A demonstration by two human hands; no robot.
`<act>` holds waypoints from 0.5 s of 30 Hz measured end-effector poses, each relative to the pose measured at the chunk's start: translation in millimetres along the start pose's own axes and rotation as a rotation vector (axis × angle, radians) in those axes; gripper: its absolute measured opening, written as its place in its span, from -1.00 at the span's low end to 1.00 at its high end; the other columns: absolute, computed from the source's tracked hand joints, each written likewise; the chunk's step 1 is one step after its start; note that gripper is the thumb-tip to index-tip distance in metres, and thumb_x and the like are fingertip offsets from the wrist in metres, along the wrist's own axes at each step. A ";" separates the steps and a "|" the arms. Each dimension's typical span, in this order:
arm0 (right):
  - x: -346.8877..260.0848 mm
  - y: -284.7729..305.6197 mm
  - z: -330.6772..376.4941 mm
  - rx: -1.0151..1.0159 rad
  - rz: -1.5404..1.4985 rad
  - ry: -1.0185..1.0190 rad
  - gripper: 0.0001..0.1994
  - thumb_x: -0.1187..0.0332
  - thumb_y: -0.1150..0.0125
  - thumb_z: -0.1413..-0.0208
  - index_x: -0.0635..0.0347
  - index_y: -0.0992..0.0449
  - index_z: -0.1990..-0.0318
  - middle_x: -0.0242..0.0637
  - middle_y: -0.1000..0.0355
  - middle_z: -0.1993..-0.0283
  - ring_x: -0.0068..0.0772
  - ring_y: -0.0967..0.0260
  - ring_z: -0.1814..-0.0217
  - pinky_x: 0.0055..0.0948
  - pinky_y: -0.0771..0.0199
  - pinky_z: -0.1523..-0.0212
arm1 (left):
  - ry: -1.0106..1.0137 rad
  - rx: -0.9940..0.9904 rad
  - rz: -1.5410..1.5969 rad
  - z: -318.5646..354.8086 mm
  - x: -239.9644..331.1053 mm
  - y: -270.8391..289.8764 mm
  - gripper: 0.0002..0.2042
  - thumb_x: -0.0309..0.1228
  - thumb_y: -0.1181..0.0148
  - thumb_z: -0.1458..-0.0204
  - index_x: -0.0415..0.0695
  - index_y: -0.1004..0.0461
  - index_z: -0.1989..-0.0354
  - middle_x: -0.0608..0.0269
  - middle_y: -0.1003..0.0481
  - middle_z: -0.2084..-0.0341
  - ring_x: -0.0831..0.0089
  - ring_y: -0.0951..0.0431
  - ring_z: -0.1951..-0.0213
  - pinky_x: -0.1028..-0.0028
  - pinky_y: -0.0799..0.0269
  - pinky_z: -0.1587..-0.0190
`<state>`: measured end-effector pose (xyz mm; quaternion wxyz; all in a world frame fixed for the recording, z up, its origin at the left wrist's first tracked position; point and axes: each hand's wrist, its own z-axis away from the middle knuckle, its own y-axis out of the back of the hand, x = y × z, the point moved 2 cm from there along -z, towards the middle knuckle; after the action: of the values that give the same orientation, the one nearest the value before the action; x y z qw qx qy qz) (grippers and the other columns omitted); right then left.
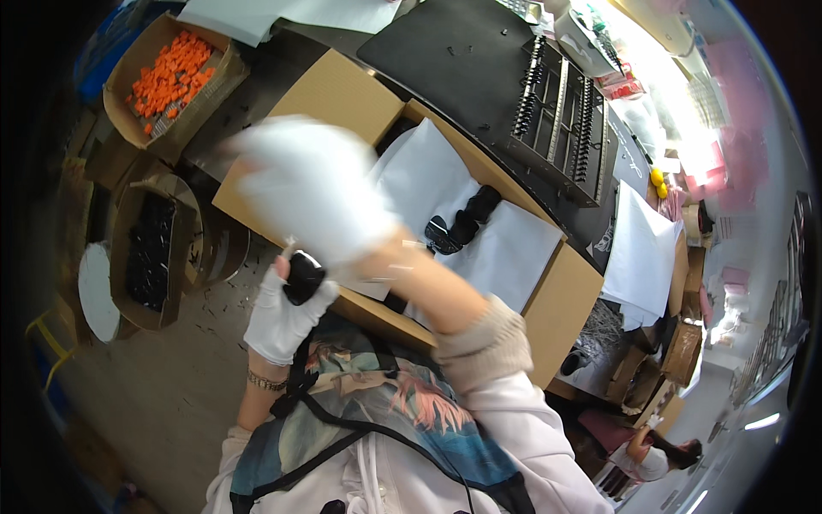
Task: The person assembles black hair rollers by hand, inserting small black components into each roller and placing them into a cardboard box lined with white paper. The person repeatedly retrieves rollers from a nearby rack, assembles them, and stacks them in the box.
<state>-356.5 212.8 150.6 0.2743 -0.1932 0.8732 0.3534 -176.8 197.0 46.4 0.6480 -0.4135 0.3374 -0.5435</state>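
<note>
My left hand point(278, 324), in a white fingertip-less glove, grips a small glossy black part point(303, 277) beside the near edge of an open cardboard box point(561, 300). Above it, my right hand point(312, 188), also gloved in white, is smeared by motion over the left side of the box; its fingers and anything in them cannot be made out. White paper sheets point(514, 257) lie inside the box. Several similar black parts point(463, 227) rest in a short row on the paper.
A black mat point(445, 47) on the bench carries a dark metal rack point(561, 120) with rows of small pieces. To the left stand a carton of orange pieces point(175, 77) and a carton of black pieces point(150, 257). Another person point(646, 454) is at the far right.
</note>
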 end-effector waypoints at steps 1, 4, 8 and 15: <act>22.1 37.3 33.3 -0.009 0.052 -0.208 -0.82 0.44 -0.22 -0.07 0.18 -0.60 0.15 -0.17 -0.53 0.29 -0.15 -0.53 0.28 -0.30 -0.54 0.23 | 0.044 -0.014 -0.081 -2.0 -7.7 -4.5 -0.62 -0.37 -0.21 -0.20 -0.10 -0.36 -0.18 0.00 -0.36 -0.16 0.13 -0.45 -0.17 0.24 -0.59 -0.13; 67.8 101.2 123.7 -0.044 0.471 -0.648 -0.90 0.40 -0.25 -0.10 0.20 -0.60 0.28 -0.17 -0.51 0.33 -0.08 -0.49 0.28 -0.27 -0.48 0.25 | 0.169 -0.099 -0.334 -17.2 -21.1 -26.6 -0.58 -0.48 -0.23 -0.16 -0.09 -0.33 -0.19 -0.04 -0.33 -0.18 0.14 -0.45 -0.18 0.28 -0.59 -0.12; 64.2 116.5 202.9 -0.264 0.515 -0.834 -0.91 0.32 -0.26 -0.11 0.09 -0.62 0.32 -0.23 -0.49 0.34 -0.08 -0.49 0.26 -0.22 -0.50 0.24 | 0.333 0.079 -0.382 -50.4 -42.8 -41.1 -0.59 -0.46 -0.19 -0.19 -0.09 -0.28 -0.21 0.00 -0.40 -0.10 0.21 -0.52 -0.09 0.32 -0.57 -0.14; 16.6 84.4 210.1 0.184 0.089 -0.945 -0.68 0.20 -0.06 -0.33 0.18 -0.51 -0.10 -0.08 -0.53 0.09 -0.18 -0.49 0.08 -0.35 -0.44 -0.01 | 0.024 -0.016 -1.023 -71.8 -91.0 -41.1 -0.59 -0.68 -0.08 -0.06 -0.16 -0.37 -0.12 0.19 -0.47 -0.03 0.50 -0.51 0.02 0.46 -0.45 -0.11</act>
<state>-342.2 419.4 57.4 0.6414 0.0512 0.6882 0.3352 -274.4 271.6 51.5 0.2919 -0.5241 0.1034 -0.7934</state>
